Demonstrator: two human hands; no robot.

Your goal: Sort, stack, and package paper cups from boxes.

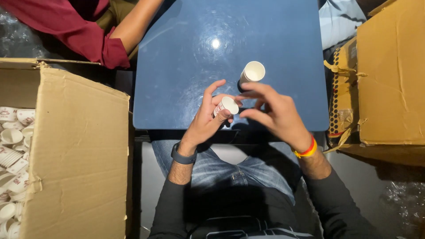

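Note:
My left hand (207,119) holds a small white paper cup (226,106) with red print, its mouth tilted toward the right. My right hand (273,110) hovers just beside that cup, fingers spread and bent, touching or nearly touching its rim. Just beyond my right fingers a short stack of white paper cups (251,73) stands on the blue table (186,66), leaning a little, its open mouth toward me. A dark band is on my left wrist and a red and yellow band on my right wrist.
An open cardboard box (79,146) at the left holds several white paper cups (12,150). More cardboard boxes (389,75) stand at the right. Another person's arm in a dark red sleeve (102,35) rests beyond the table's far left corner.

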